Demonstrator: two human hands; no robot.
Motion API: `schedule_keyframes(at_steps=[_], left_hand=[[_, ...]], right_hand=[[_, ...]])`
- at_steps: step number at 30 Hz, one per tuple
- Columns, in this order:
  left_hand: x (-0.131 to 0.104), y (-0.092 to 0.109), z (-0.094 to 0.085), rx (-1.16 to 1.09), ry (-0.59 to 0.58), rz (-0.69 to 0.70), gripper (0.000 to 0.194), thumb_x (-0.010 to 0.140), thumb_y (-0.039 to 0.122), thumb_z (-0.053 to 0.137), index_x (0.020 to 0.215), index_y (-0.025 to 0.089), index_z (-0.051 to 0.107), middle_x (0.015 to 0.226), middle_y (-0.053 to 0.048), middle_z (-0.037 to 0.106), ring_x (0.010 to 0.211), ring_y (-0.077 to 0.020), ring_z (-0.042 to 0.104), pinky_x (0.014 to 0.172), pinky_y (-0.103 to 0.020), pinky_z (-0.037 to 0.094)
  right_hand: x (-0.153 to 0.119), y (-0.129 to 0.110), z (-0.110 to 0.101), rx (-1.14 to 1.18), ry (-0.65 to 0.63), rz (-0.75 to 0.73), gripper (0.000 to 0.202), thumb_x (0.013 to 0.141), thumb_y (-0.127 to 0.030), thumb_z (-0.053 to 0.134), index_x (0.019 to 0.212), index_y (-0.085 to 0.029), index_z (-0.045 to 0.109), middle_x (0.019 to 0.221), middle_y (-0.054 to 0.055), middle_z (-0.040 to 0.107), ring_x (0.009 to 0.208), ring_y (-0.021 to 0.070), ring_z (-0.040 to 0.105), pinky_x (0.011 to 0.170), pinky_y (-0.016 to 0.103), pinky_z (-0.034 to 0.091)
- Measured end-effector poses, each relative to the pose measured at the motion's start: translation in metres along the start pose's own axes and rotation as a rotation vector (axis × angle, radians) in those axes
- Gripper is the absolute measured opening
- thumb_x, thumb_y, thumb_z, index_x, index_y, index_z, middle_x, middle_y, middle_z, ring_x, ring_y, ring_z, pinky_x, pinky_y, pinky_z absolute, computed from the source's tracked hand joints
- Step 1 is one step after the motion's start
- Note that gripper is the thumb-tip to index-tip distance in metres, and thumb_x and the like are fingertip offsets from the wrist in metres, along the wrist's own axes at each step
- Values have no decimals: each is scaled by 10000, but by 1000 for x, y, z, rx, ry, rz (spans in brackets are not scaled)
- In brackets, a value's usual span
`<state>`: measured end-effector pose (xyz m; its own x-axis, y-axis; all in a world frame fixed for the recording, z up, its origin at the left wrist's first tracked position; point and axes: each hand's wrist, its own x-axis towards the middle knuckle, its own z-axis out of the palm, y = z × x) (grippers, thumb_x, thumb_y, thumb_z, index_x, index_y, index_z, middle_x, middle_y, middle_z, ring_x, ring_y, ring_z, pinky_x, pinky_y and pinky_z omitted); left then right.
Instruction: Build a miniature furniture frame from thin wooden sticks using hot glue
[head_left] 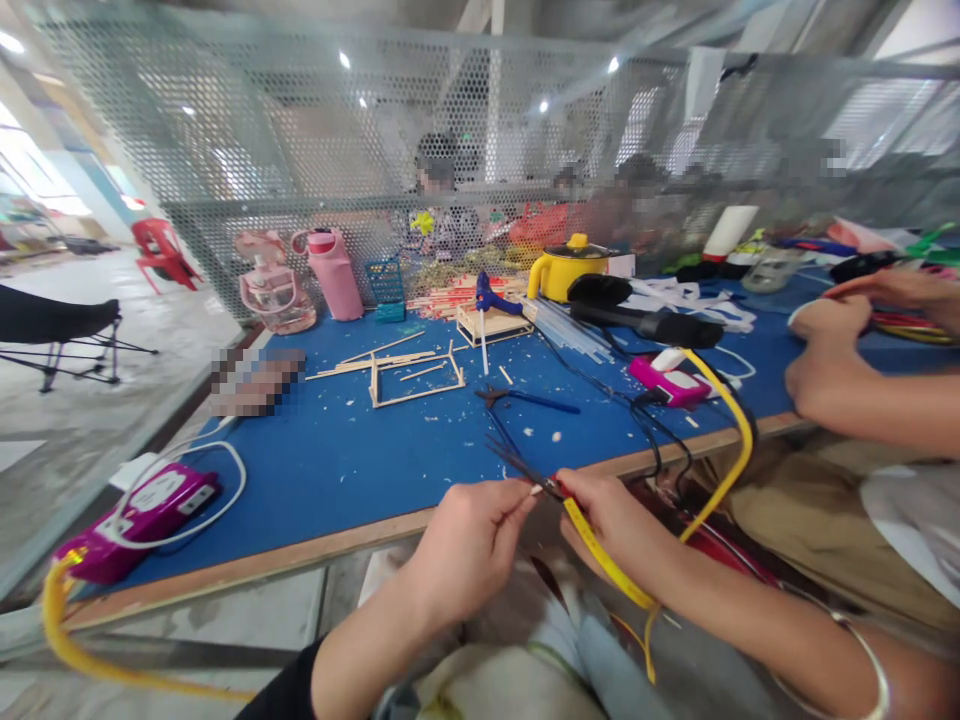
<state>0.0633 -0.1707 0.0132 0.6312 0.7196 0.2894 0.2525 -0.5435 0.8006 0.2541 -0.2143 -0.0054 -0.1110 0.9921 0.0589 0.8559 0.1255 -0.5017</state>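
Observation:
My left hand [471, 540] is closed in a pinch at the table's front edge, with a small pale piece [535, 490] showing at its fingertips. Just beside it, my right hand [606, 515] is closed around the handles of dark scissors [516, 460], whose blades point up and left over the blue table. A yellow tape measure [604, 560] hangs down from by my right hand. Beyond the scissors lie blue-handled pliers [532, 401]. Farther back is a thin wooden stick frame [418, 400], with loose sticks [375, 364] behind it.
A blue glue gun [495, 300] rests on another stick frame [469, 330]. A yellow pot [574, 272], clear glue sticks [574, 332] and pink bottle [335, 275] stand or lie behind. Purple power strips [150, 515] trail cables. A co-worker's arm [862, 370] reaches in at right.

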Motion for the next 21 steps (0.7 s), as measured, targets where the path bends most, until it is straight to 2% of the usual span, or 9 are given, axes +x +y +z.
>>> schedule_keyframes(at_steps=[3,6,10,12,15,18,21], left_hand=[[3,-2,4,-61,12,-79,335,953,300,371,773,174,624,728,-8,656,667,-120,553,628,-211,383],[3,-5,0,-53,54,-178,344,955,325,356,758,180,597,643,16,587,617,-113,510,605,-217,372],[-3,-7,-17,39,37,-163,295,935,203,342,865,197,629,755,-2,570,724,-128,527,673,-232,390],[-6,-6,-26,112,11,-140,304,925,175,339,933,203,642,782,-13,554,742,-136,523,687,-245,397],[-5,-9,-37,183,-38,-111,324,929,198,349,1084,208,633,821,-30,564,751,-145,533,701,-261,419],[5,-15,-46,222,-49,-83,354,923,189,362,1175,215,609,890,-46,593,795,-151,561,740,-276,445],[19,-24,-53,265,-23,-64,350,907,170,380,1146,209,633,963,-65,623,878,-170,585,808,-303,459]], right_hand=[[2,4,4,62,16,41,81,717,-155,445,663,-211,426,584,-33,476,557,116,416,516,229,280],[5,6,-9,65,79,130,118,775,-273,480,677,-207,478,592,-17,547,556,123,475,522,225,320],[12,23,-48,-309,162,302,352,782,-553,504,710,-219,590,649,41,652,615,193,580,545,272,325],[21,38,-65,-455,107,382,437,787,-612,461,691,-218,621,683,81,679,669,238,623,548,294,324],[42,59,-76,-486,-45,464,502,780,-636,448,662,-190,645,714,137,689,705,286,655,547,314,357],[68,66,-73,-480,-99,457,501,764,-604,500,699,-139,676,741,195,691,718,324,669,545,333,391],[85,57,-65,-480,-97,399,493,771,-571,524,705,-110,685,744,223,691,721,335,675,538,332,392]])
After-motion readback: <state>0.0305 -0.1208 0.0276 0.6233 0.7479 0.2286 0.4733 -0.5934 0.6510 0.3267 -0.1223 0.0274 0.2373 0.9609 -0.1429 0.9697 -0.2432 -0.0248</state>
